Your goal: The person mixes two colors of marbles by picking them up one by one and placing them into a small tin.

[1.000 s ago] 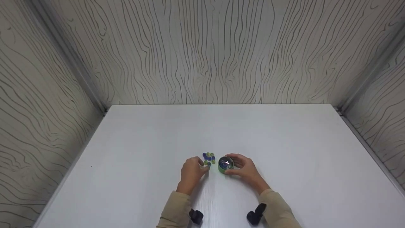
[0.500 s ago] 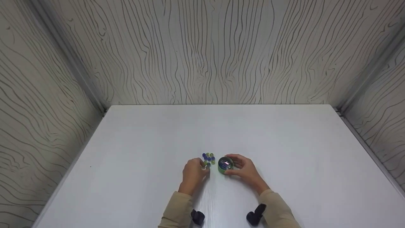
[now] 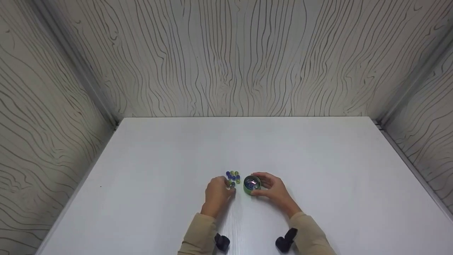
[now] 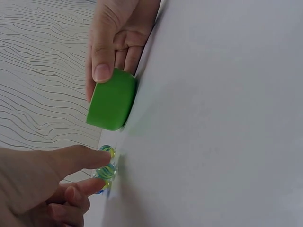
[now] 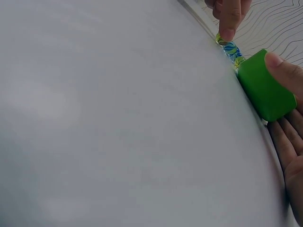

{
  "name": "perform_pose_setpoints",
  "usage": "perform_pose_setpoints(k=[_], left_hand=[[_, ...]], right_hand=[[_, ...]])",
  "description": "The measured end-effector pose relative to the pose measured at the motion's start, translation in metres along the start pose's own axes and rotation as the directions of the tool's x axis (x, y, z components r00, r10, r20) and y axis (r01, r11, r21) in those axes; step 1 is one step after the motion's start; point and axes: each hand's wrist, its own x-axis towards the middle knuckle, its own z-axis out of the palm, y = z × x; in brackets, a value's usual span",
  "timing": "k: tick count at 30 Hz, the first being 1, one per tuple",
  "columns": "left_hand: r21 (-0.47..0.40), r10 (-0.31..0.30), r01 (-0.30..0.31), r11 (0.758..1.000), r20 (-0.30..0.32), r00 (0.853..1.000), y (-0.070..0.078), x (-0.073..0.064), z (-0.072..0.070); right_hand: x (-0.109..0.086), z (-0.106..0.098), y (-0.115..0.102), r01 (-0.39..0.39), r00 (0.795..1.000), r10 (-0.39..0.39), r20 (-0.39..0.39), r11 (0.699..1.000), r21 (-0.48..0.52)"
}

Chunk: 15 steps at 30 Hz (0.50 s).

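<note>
A small group of blue and yellow-green glass marbles (image 3: 234,177) lies on the white table, just left of a small green cup (image 3: 247,191). My left hand (image 3: 216,194) is at the near left corner of the group. In the left wrist view its thumb and index finger are spread on either side of a swirled marble (image 4: 106,171), while its other fingers curl in. My right hand (image 3: 275,190) grips the cup from the right, thumb on the near side and fingers behind. Seen from above, the cup's shiny inside holds blue marbles.
The white table (image 3: 159,152) extends to a wall with a wood-grain pattern (image 3: 226,56) at the back. Similar panels stand at both sides. Black devices (image 3: 222,243) sit at both wrists.
My left hand has shifted slightly right and its thumb has moved a little away from the nearest marble. My right hand and the cup have hardly moved.
</note>
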Motion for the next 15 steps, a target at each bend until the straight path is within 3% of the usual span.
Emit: perform_pose_setpoints(k=[15], left_hand=[[0.007,-0.005,0.005,1.000,0.037,0.999,-0.0005,0.0009,-0.0013]], right_hand=[[0.0006,0.0000,0.0006,-0.014,1.000,0.014,0.000,1.000,-0.025]])
